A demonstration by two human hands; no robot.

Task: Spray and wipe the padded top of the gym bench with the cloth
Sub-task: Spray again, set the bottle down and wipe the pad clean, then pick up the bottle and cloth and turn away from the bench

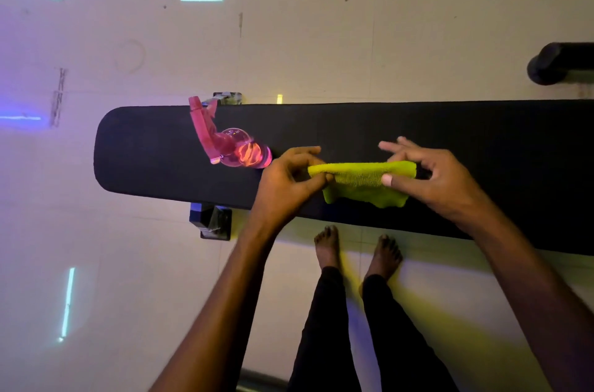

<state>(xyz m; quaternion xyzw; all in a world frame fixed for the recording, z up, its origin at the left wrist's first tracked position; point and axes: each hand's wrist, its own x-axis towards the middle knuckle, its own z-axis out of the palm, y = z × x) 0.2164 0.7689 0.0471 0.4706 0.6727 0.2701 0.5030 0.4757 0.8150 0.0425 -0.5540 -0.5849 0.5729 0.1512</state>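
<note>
Both hands pinch the cloth [363, 181] by its top edge, left hand [286, 179] and right hand [430, 179] at opposite ends, stretching it above the counter [482, 147], probably to fold it. The sprayer [231, 144] lies on the pad, just beside the left hand.

The worktop [353, 121] is stretched across the scene from left to right. A spray bottle [231, 147] is stood on it toward the left end. Just right of the bottle, the cloth [363, 183] is held over the worktop's near half, pinched at its left end by the left hand [286, 179] and at its right end by the right hand [434, 179]. Two bare feet [356, 250] are planted on the floor [321, 48] just near of the worktop's near edge.
</note>
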